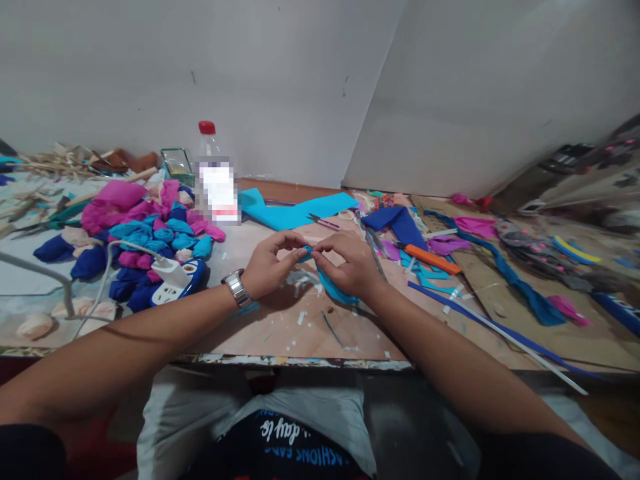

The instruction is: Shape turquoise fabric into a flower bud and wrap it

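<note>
Between my two hands is a strip of bright blue crepe-like paper (334, 288), its near end pinched into a small roll. My left hand (270, 263), with a metal watch on the wrist, grips that rolled end between thumb and fingertips. Opposite it, my right hand (347, 261) pinches the same end, while the loose length trails under the palm toward the table. The fingertips of both hands nearly meet. Just beyond them lie a pair of small pointed scissors (323, 222) and a longer flat blue strip (300, 212).
Rolled pink, blue and cream paper flowers (150, 233) heap at the left, beside a power strip (180, 283) with a plugged cable. A red-capped bottle (207, 143) stands behind. At right lie an orange utility knife (433, 260), cardboard (480, 307), paper scraps and a thin white stick (515, 343).
</note>
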Available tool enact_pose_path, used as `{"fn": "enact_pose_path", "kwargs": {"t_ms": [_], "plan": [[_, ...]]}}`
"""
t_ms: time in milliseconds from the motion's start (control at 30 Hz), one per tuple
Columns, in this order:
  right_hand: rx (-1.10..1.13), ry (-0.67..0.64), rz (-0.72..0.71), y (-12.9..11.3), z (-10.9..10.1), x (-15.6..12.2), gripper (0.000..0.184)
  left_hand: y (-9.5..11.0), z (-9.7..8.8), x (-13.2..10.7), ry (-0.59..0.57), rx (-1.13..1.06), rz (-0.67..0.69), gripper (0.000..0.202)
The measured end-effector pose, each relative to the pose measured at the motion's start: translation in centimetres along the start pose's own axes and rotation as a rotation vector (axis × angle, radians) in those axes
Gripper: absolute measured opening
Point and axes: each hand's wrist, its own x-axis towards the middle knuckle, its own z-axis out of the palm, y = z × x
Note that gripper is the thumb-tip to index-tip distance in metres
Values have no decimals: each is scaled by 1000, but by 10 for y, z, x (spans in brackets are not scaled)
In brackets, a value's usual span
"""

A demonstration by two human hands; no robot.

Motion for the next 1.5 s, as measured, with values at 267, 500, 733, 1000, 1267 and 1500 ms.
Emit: {"fn": "enact_pose_path", "kwargs": {"t_ms": [267, 500, 733, 1000, 1267, 1500], "plan": [[3, 16, -10, 1, 0, 1, 11, 2, 2, 0, -18, -39, -39, 26], [-11, 2, -9, 3, 0, 0, 9, 2, 6, -4, -37, -21, 9, 28], [-21, -11, -18, 4, 3, -2, 10, -3, 2, -1, 6, -6, -16, 25], [-64, -44, -14, 6, 3, 0, 9, -3, 3, 0, 18, -18, -44, 25], [-120, -89, 50, 4, 1, -1, 10, -7, 5, 1, 36, -146, -105, 28], [-115, -117, 67, 2, 1, 0, 8, -8, 6, 1, 15, -176, -126, 33]]}}
